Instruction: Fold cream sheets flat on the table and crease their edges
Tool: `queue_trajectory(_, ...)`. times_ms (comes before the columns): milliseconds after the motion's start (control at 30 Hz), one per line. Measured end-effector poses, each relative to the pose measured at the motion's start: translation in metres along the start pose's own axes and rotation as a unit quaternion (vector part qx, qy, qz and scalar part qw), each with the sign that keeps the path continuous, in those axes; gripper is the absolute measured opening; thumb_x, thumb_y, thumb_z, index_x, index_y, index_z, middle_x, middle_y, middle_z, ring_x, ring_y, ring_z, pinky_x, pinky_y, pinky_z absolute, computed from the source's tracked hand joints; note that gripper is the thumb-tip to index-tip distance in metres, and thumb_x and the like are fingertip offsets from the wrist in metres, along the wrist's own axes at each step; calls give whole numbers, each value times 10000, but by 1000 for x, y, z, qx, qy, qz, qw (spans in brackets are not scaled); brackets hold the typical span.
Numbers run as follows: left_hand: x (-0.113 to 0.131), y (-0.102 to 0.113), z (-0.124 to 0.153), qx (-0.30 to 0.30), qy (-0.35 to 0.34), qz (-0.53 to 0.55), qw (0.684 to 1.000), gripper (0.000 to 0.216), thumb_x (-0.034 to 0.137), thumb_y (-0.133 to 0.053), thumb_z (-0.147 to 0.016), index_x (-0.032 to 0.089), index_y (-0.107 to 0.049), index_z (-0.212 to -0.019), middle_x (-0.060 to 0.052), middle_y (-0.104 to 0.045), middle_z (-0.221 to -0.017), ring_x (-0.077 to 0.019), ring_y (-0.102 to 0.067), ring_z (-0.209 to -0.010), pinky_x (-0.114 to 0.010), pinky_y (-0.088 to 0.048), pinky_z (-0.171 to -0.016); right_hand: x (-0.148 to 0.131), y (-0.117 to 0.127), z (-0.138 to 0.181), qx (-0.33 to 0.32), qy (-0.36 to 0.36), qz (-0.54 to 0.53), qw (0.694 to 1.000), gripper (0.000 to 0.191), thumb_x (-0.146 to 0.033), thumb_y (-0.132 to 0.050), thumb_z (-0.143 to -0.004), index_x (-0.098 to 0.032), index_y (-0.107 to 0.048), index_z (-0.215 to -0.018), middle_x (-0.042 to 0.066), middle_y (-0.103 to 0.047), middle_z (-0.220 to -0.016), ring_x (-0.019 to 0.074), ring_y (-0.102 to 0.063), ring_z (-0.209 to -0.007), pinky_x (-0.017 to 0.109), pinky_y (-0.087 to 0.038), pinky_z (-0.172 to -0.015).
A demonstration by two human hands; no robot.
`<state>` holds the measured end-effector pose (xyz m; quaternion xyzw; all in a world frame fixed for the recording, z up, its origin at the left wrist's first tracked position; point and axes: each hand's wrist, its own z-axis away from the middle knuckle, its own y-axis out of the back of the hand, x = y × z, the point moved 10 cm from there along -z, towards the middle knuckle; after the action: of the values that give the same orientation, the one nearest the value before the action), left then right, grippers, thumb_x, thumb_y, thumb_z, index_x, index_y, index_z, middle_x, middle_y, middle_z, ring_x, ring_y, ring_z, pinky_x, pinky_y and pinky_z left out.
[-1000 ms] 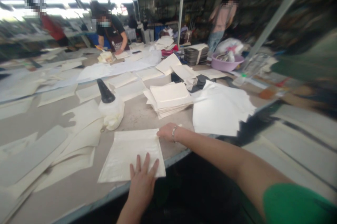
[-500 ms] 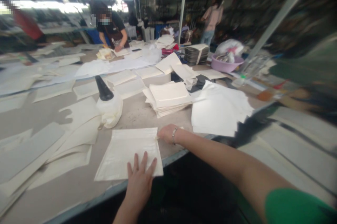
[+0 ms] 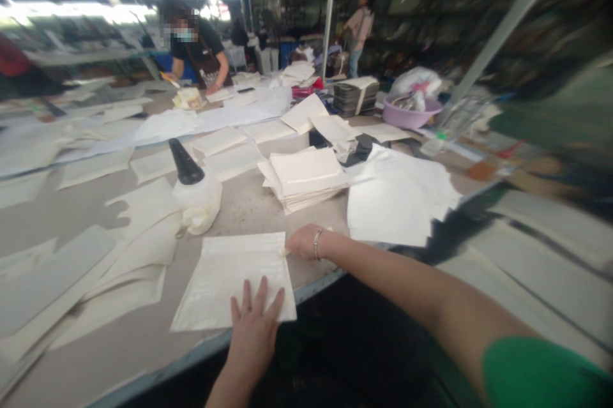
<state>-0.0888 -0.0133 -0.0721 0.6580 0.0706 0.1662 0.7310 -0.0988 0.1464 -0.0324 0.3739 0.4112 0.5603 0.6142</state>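
Observation:
A cream-coloured flat panel [image 3: 239, 261] lies near the table's front edge, with faint shiny streaks along its borders. My left hand [image 3: 256, 318] rests flat on its lower right part, fingers spread. At the panel's upper right corner, my right hand [image 3: 305, 242] is closed around a thin pale tool, mostly hidden in the fingers. A whitish tip of it touches the panel's right edge. Behind the panel stands a white bottle [image 3: 198, 197] with a black cone-shaped top [image 3: 185, 164] and a crumpled pale lump at its base. A stack of cream panels [image 3: 306, 172] lies behind my right hand.
White sheets [image 3: 397, 197] fan out at the right. Overlapping panels [image 3: 129, 255] cover the left side. Farther back are a strapped dark stack [image 3: 354, 96] and a purple basin [image 3: 412, 113]. A masked co-worker [image 3: 198, 50] bends over the far table; another person [image 3: 360, 28] stands behind.
My right hand and the tool stay at the panel's upper right edge, almost unmoved; my left hand stays flat. The co-worker's hand with a yellow-handled tool has lifted. The person behind has moved left.

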Motion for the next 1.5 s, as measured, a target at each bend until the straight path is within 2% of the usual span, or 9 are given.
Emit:
queue_trajectory(233, 2, 3, 2, 30, 13, -16, 999, 588, 266, -509, -825, 452, -313, -1348, -13, -237, -1501, -414, -36, -1364, -650, -154, -1017, 7, 0, -4, 6, -5, 4, 1000, 185, -238, -499, -839, -206, -653, -936, 95, -683, -927, 249, -641, -841, 328, -484, -654)
queue_trajectory(367, 1, 3, 2, 22, 22, -16, 999, 579, 261, -523, -820, 450, -340, -1336, -23, -246, -1498, -420, -53, -1361, -650, -157, -1016, 7, -3, -2, 13, -25, -3, 1000, 227, -235, -436, -872, -196, -642, -960, 107, -680, -939, 247, -641, -850, 325, -487, -649)
queue_trajectory(567, 1, 4, 1, 4, 4, 7, 1000, 587, 270, -495, -844, 452, -279, -1359, -36, -213, -1508, -433, -33, -1357, -675, -163, -1005, 0, 0, -3, 7, -9, -7, 1000, 196, -231, -478, -851, -197, -655, -929, 102, -682, -932, 244, -640, -851, 320, -486, -655)
queue_trajectory(800, 1, 6, 1, -19, 12, 12, 1000, 567, 284, -486, -848, 452, -290, -1354, -32, -220, -1507, -432, -45, -1356, -669, -166, -1012, -4, 2, 0, 6, 15, -8, 1000, 182, -201, -516, -827, -191, -660, -938, 109, -679, -942, 250, -635, -874, 336, -481, -694)
queue_trajectory(1133, 4, 8, 1, 0, 7, -6, 1000, 571, 329, -512, -843, 462, -285, -1349, -45, -237, -1500, -449, -73, -1347, -670, -174, -1002, -9, -11, 22, 12, -43, -34, 998, 208, -162, -530, -783, -180, -656, -948, 109, -680, -906, 256, -641, -833, 323, -486, -659)
queue_trajectory(1333, 9, 10, 2, 22, 15, -34, 999, 561, 333, -542, -830, 484, -320, -1322, -65, -250, -1490, -457, -53, -1347, -670, -150, -999, -23, -18, 36, 17, -48, -54, 997, 238, -188, -556, -767, -208, -644, -986, 79, -681, -943, 244, -633, -856, 314, -485, -677)
queue_trajectory(1500, 9, 5, 3, 37, -2, -43, 998, 588, 332, -514, -843, 442, -266, -1364, -71, -206, -1507, -460, -44, -1346, -674, -163, -994, -38, -22, 51, 23, -40, -64, 997, 204, -188, -566, -755, -208, -642, -944, 65, -682, -916, 239, -636, -840, 300, -479, -657)
